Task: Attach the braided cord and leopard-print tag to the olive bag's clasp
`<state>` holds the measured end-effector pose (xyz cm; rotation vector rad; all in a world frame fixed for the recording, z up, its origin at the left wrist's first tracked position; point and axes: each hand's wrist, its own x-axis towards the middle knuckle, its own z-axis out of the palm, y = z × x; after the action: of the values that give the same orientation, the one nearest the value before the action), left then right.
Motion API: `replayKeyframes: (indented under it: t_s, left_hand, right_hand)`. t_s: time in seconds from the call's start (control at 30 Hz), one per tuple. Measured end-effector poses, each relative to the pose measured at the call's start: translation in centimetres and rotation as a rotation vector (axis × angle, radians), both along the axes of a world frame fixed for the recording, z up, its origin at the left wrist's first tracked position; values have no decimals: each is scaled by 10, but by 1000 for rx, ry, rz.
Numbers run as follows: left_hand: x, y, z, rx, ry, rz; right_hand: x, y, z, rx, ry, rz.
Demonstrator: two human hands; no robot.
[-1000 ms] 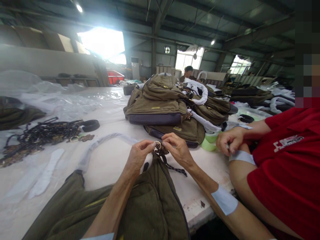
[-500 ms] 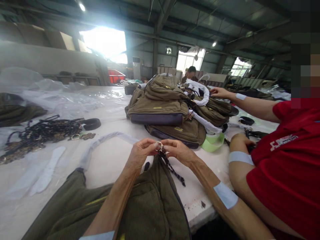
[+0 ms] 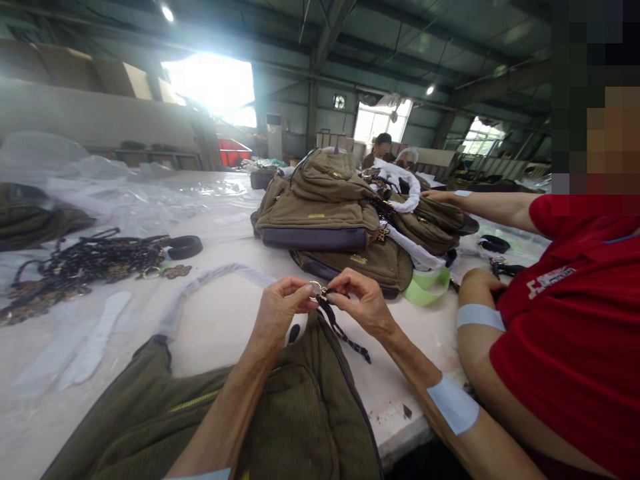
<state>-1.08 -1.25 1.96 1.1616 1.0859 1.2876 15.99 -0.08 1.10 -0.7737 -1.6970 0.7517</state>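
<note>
Far to the left of our grip we have a tangle of dark cords (image 3: 100, 257) on the white tabletop (image 3: 220, 260), with a coiled black strap (image 3: 184, 247) at its right end. Nearer us, also left of the grip, lie pale strips (image 3: 95, 343). A wrapped handle (image 3: 200, 283) rises from the green bag (image 3: 285, 413) and arcs behind our left hand (image 3: 286, 303). The bag itself lies below the grip, closest to us, its peaked corner just under our fingertips. Our left thumb and finger pinch a gold ring (image 3: 315, 288); right beside it, our right hand (image 3: 361, 303) pinches a small dark piece, too small for us to identify. A black cord (image 3: 345, 333) hangs down to the right from the ring. Beyond the grip we see a pile of green bags (image 3: 320, 207), and right of it a lime-green band (image 3: 425, 288). Farthest right, a co-worker in a red shirt (image 3: 575, 320) stretches one arm towards the pile.
</note>
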Motion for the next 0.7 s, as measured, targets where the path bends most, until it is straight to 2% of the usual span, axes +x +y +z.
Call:
replayKeyframes:
  t_s: [0.07,0.13,0.23,0.37,0.57,0.63,0.7]
  left_hand:
    - [0,0,0,3,-7,14]
    - [-1,-1,0,23,-1,18]
    - [-1,-1,-1,54,-1,3]
    - [-2,0,-1,26,-21,-18]
    - [2,1,-1,18,-19,-51]
    - [3,1,-2,23,-21,-68]
    - [3,1,-2,16,-27,-69]
  right_hand:
    - [1,-3,3,125,-101,26]
    - [2,-3,4,153,-114,113]
    - [4,4,-2,83,-29,163]
    - [4,12,-9,-24,69,97]
    - [3,8,-4,66,-30,13]
    - [2,7,-4,23,-52,16]
    - [3,8,-6,-100,-29,58]
